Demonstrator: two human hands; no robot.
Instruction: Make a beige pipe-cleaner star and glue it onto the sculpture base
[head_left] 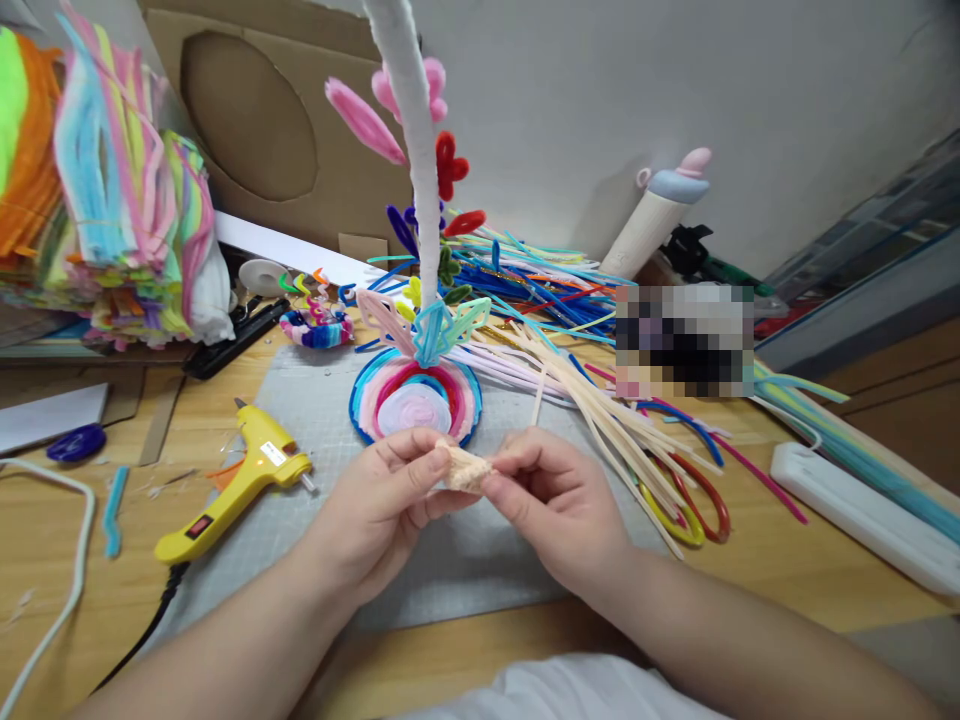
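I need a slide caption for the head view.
Left hand and right hand pinch a beige piece above a grey mat, glue gun nearby.

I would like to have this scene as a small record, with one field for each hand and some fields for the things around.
Left hand: holds one end of the beige piece
Right hand: pinches its other end
Below the hands: grey mat
Just beyond: round ringed base, white stem
To the left: yellow glue gun, lying down
To the right: loose beige strips
Far left: fuzzy coloured bundles
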